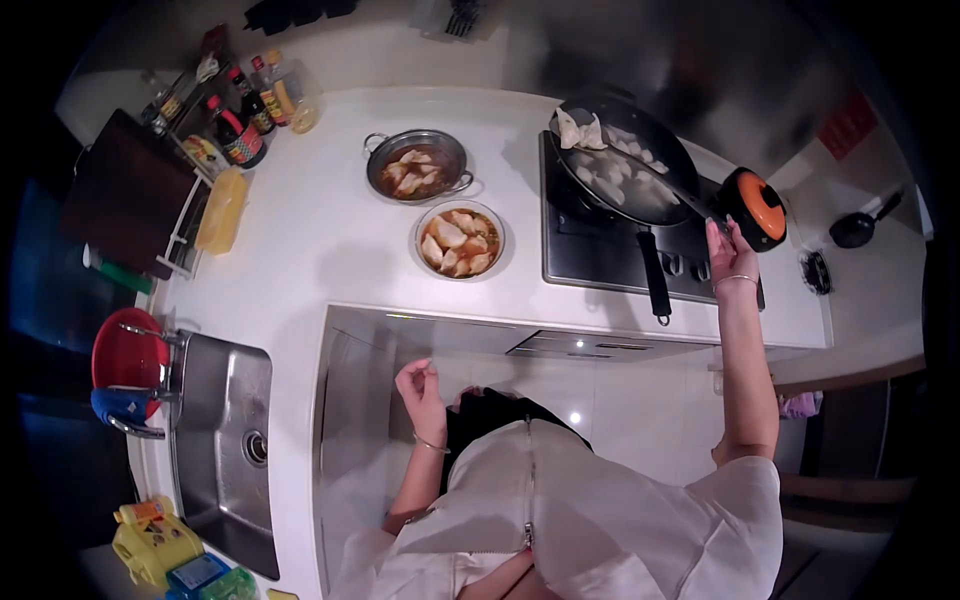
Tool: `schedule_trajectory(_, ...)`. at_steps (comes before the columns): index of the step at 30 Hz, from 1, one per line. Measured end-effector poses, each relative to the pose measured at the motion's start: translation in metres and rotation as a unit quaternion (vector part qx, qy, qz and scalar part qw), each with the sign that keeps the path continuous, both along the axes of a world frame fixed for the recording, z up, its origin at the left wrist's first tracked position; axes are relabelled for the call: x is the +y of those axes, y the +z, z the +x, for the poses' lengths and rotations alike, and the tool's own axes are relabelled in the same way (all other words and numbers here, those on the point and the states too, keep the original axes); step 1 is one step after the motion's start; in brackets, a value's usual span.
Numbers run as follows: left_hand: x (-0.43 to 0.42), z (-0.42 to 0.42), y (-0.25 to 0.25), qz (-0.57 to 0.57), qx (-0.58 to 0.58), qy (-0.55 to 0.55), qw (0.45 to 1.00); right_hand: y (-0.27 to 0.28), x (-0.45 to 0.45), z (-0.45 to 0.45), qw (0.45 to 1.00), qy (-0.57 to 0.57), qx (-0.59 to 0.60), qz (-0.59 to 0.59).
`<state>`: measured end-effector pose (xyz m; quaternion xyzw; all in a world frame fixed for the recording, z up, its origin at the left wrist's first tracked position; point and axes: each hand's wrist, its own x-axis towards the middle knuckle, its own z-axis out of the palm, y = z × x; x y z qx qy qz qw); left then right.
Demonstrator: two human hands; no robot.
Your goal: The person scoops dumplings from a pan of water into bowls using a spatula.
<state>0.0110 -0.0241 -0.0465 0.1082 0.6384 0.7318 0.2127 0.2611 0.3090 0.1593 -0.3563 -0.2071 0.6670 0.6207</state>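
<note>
My right hand (732, 250) is closed around the dark handle of a ladle (672, 185), which reaches over the wok (655, 219) on the stove. Several pale dumplings (580, 130) rest on the ladle's far end, near the wok's left rim. More dumplings (612, 185) lie in cloudy liquid inside the wok. My left hand (422, 398) hangs in front of the counter edge, its fingers curled in with nothing visible in them. On the counter stand a metal two-handled pan (372, 172) and a round bowl (419, 243), both holding dumplings in reddish-brown broth.
A black pot with an orange lid (760, 205) stands right of the wok, whose handle (655, 275) juts over the counter's front edge. Sauce bottles (238, 135) and a yellow container (222, 210) are at the back left. The sink (225, 370) lies at the left.
</note>
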Motion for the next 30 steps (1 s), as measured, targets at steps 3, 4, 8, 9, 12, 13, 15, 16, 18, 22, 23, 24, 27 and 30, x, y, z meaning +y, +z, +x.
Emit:
schedule_trajectory(3, -0.002, -0.002, 0.003, -0.013, 0.006, 0.008, 1.0, 0.003, 0.002, -0.026, 0.998, 0.044, 0.016, -0.045)
schedule_trajectory(4, -0.003, -0.003, 0.005, -0.013, 0.004, 0.013, 1.0, 0.004, 0.002, -0.034, 0.994, 0.071, 0.032, -0.08)
schedule_trajectory(8, -0.009, -0.004, 0.006, -0.004, -0.004, 0.021, 1.0, -0.001, -0.004, -0.079, 0.986, 0.107, 0.031, -0.12)
schedule_trajectory(9, -0.011, -0.006, 0.005, -0.005, 0.0, 0.02, 1.0, -0.004, -0.005, -0.09, 0.984, 0.121, 0.041, -0.124)
schedule_trajectory(12, -0.019, -0.009, 0.0, 0.0, 0.002, 0.032, 0.999, -0.016, -0.005, -0.124, 0.979, 0.139, 0.017, -0.148)
schedule_trajectory(13, -0.022, -0.009, -0.004, 0.0, 0.001, 0.034, 0.999, -0.021, -0.005, -0.136, 0.977, 0.133, 0.014, -0.164)
schedule_trajectory(15, -0.026, -0.011, -0.009, 0.008, -0.01, 0.049, 0.999, -0.03, -0.01, -0.159, 0.976, 0.143, 0.01, -0.166)
schedule_trajectory(16, -0.028, -0.011, -0.009, 0.008, -0.01, 0.05, 0.999, -0.034, -0.012, -0.172, 0.975, 0.137, -0.001, -0.173)
schedule_trajectory(18, -0.032, -0.013, -0.009, 0.014, -0.018, 0.054, 0.998, -0.047, -0.01, -0.192, 0.975, 0.131, -0.027, -0.179)
schedule_trajectory(22, -0.037, -0.016, -0.009, 0.018, -0.018, 0.07, 0.997, -0.058, -0.012, -0.223, 0.974, 0.118, -0.074, -0.18)
schedule_trajectory(23, -0.038, -0.017, -0.01, 0.006, -0.013, 0.071, 0.997, -0.057, -0.014, -0.229, 0.974, 0.116, -0.072, -0.18)
schedule_trajectory(24, -0.039, -0.017, -0.01, -0.006, -0.008, 0.073, 0.997, -0.054, -0.017, -0.235, 0.975, 0.109, -0.092, -0.17)
schedule_trajectory(27, -0.04, -0.017, -0.008, 0.017, -0.023, 0.072, 0.997, -0.049, -0.021, -0.24, 0.977, 0.109, -0.119, -0.137)
schedule_trajectory(30, -0.038, -0.016, -0.009, 0.006, -0.017, 0.056, 0.998, -0.044, -0.026, -0.243, 0.983, 0.096, -0.148, -0.045)
